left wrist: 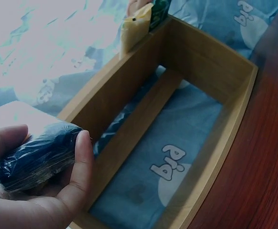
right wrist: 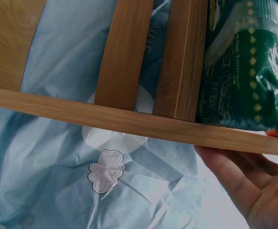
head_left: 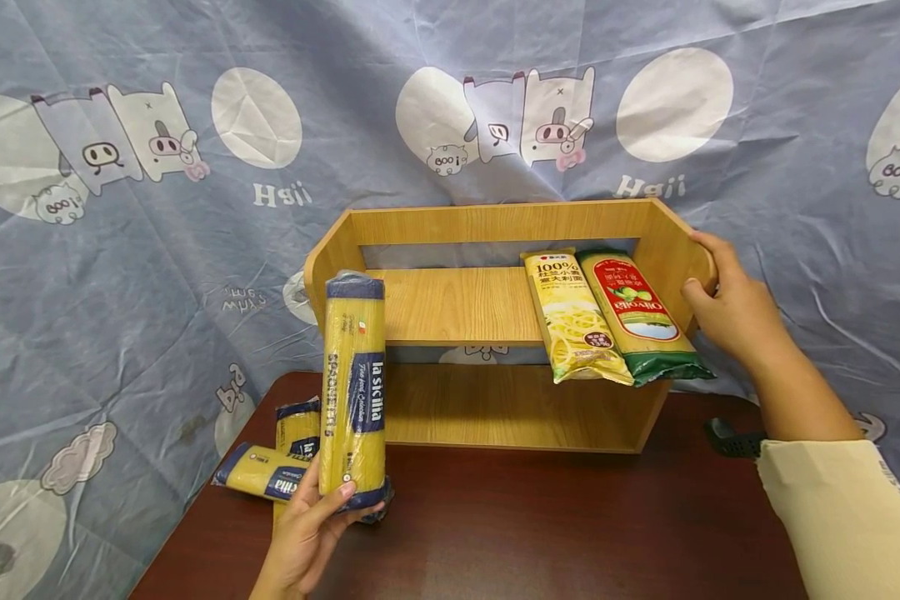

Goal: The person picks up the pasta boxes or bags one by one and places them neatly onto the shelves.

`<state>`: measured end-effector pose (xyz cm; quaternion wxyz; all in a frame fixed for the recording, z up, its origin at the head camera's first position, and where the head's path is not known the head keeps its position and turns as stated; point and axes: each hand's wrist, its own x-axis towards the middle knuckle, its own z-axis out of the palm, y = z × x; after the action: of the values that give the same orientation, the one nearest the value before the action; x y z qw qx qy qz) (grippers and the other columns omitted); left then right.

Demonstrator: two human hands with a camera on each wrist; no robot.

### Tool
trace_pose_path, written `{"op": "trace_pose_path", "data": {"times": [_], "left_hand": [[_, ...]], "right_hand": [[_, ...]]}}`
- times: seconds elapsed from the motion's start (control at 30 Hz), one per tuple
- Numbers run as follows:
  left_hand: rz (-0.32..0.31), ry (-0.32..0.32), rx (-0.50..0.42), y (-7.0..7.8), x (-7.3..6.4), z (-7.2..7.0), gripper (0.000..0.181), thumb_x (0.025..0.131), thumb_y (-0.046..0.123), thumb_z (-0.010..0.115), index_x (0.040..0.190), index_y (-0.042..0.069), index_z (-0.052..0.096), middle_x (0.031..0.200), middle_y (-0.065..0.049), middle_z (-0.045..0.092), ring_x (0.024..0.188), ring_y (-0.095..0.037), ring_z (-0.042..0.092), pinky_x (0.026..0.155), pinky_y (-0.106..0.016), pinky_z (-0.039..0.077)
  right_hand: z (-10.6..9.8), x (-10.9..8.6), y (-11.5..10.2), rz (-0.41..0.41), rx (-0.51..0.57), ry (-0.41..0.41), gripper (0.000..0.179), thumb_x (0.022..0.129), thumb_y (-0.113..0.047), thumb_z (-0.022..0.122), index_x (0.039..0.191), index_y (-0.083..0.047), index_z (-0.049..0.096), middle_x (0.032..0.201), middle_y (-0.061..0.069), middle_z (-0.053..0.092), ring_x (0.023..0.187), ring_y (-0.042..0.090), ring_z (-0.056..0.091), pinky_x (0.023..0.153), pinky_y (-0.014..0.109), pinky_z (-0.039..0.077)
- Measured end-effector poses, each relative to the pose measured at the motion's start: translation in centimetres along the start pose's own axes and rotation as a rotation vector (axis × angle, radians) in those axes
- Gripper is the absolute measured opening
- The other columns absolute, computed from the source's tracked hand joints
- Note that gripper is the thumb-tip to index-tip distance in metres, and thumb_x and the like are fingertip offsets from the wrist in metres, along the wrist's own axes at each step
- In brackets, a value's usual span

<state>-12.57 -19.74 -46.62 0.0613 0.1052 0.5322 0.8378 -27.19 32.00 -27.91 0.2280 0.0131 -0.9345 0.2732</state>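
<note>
My left hand (head_left: 303, 533) grips the bottom end of a yellow spaghetti packet (head_left: 352, 383) with dark blue "la sicilia" bands. The packet stands nearly upright in front of the left side of a two-tier wooden shelf (head_left: 450, 307). In the left wrist view, fingers and thumb wrap round its shiny blue end (left wrist: 43, 150). My right hand (head_left: 742, 308) holds the edge of the shelf's right side panel (right wrist: 144, 126), thumb in front. On the upper tier, a cream pasta packet (head_left: 576, 317) lies beside a green Olivoilà pasta packet (head_left: 641, 312), both overhanging the front edge.
More la sicilia packets (head_left: 258, 471) lie piled on the dark red table (head_left: 540, 525), left of the shelf. A black object (head_left: 731, 437) sits at the right by the sleeve (head_left: 840, 508). Behind everything hangs a blue-grey printed cloth (head_left: 345, 108).
</note>
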Motion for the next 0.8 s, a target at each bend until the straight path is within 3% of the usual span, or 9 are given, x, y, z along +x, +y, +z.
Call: {"op": "trace_pose_path", "data": {"times": [0.3, 0.8], "left_hand": [[-0.041, -0.005, 0.026, -0.2, 1.0, 0.9, 0.060, 0.107, 0.006, 0.044, 0.159, 0.024, 0.019, 0.131, 0.004, 0.060, 0.113, -0.017, 0.067, 0.097, -0.048, 0.056], [-0.089, -0.038, -0.012, -0.6, 1.8, 2.2, 0.058, 0.107, 0.008, 0.045, 0.158, 0.021, 0.020, 0.127, 0.001, 0.063, 0.110, -0.017, 0.068, 0.095, -0.049, 0.057]], "right_hand": [[-0.1, 0.0, 0.1, -0.013, -0.008, 0.004, 0.064, 0.101, -0.028, 0.044, 0.160, -0.034, 0.021, 0.095, 0.021, 0.059, 0.085, 0.041, 0.058, 0.065, 0.039, 0.038], [-0.1, 0.0, 0.0, -0.015, -0.007, 0.012, 0.064, 0.100, -0.027, 0.044, 0.160, -0.034, 0.022, 0.093, 0.020, 0.058, 0.081, 0.039, 0.057, 0.063, 0.037, 0.038]]}}
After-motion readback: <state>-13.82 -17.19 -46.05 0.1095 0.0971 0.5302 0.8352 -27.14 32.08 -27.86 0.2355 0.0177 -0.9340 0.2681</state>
